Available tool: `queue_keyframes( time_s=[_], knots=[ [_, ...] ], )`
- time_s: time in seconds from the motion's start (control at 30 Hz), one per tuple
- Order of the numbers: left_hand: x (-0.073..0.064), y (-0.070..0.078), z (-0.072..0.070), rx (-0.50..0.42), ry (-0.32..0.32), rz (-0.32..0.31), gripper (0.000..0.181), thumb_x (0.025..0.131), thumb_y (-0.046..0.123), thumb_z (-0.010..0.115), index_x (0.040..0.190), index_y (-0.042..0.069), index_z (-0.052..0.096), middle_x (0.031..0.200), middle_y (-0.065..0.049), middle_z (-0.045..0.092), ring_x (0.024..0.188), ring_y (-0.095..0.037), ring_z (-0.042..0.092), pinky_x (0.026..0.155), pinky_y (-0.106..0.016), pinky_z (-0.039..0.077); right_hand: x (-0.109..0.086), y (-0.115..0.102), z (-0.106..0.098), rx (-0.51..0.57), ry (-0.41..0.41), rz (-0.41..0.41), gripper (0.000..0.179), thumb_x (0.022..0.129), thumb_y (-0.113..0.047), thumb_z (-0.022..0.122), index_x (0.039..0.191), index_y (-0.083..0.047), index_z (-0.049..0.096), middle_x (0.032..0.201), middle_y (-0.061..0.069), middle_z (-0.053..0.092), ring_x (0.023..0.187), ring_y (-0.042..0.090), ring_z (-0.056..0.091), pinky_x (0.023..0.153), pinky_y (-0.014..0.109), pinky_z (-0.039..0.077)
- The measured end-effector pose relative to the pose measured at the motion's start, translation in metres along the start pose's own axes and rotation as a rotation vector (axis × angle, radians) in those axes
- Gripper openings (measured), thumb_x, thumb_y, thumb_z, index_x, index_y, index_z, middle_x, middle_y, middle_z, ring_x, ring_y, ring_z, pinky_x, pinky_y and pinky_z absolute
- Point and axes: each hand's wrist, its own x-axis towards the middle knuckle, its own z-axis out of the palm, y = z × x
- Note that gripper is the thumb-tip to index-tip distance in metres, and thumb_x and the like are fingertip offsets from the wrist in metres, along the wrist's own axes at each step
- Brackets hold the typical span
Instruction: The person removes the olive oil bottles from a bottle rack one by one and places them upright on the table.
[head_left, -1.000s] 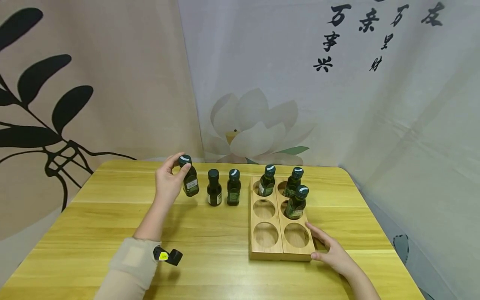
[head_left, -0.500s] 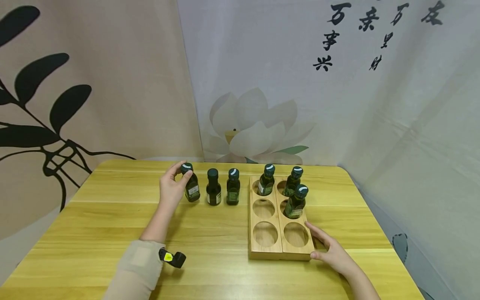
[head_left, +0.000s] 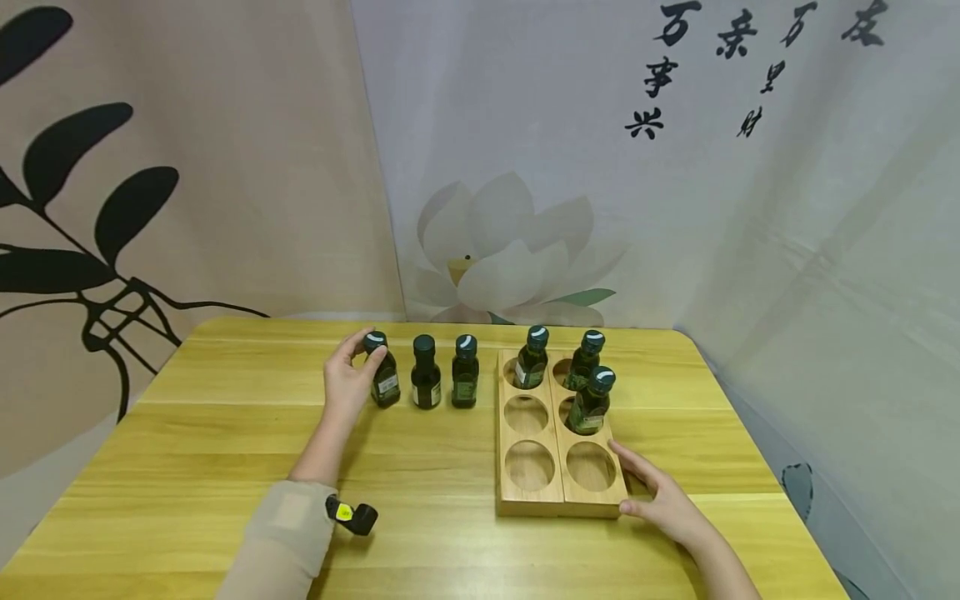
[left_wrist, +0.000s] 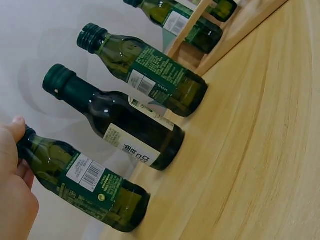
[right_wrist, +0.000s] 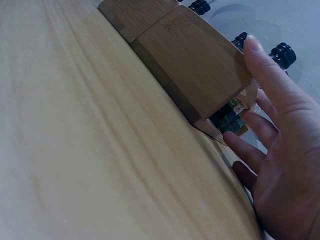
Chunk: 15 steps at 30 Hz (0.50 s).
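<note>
My left hand (head_left: 350,379) pinches a small green glass bottle (head_left: 386,385) by its neck, just under the dark cap. In the left wrist view this bottle (left_wrist: 90,180) stands with its base at the tabletop, a white barcode label on its side. Right beside it stand a darker bottle with a cream label (head_left: 427,377) and another green bottle (head_left: 465,375). My right hand (head_left: 663,500) rests at the near right corner of a wooden rack (head_left: 528,507), its fingers loosely extended along the side. The right wrist view shows the thumb (right_wrist: 270,70) at the rack's corner.
The rack has round holes in two columns. Three green bottles stand in it: one at the back left (head_left: 532,362), one at the back right (head_left: 584,362), one in the right column's middle (head_left: 589,407). A printed cloth (head_left: 525,167) hangs behind the wooden table (head_left: 420,500).
My left hand has lowered its bottle and shifted slightly right, bringing it upright in line with the two loose bottles. My right hand stays at the rack.
</note>
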Motion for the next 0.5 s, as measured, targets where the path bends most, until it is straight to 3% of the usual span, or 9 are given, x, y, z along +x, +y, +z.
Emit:
queue_keyframes(
  time_s=[0.2,0.37,0.5],
  knots=[
    [0.007,-0.029,-0.001,-0.011,0.015,-0.023,0.041,0.086,0.01,0.072,0.123,-0.003,0.061,0.121,-0.018,0.06,0.104,-0.027,0.054,0.099,-0.05,0.038,0.001,0.0,0.0,-0.009,-0.002,0.0,0.077,0.084,-0.009,0.074,0.15,-0.018,0.035,0.15,0.01,0.035,0.128,0.006,0.039,0.101,0.021,0.028],
    [0.008,-0.022,-0.004,0.036,-0.001,-0.083,0.046,0.085,0.015,0.075,0.126,0.001,0.061,0.128,-0.015,0.057,0.11,-0.03,0.049,0.101,-0.05,0.034,0.001,0.0,0.0,0.005,-0.004,-0.005,0.077,0.084,-0.009,0.074,0.15,-0.017,0.035,0.15,0.012,0.035,0.127,0.006,0.04,0.101,0.02,0.029],
    [0.01,-0.013,-0.005,0.026,0.0,-0.036,0.046,0.085,0.014,0.075,0.126,0.0,0.061,0.124,-0.013,0.061,0.113,-0.028,0.049,0.102,-0.045,0.034,0.0,0.001,0.0,0.01,-0.004,-0.01,0.077,0.084,-0.009,0.074,0.15,-0.016,0.035,0.15,0.011,0.035,0.128,0.006,0.039,0.101,0.019,0.028]
  ],
)
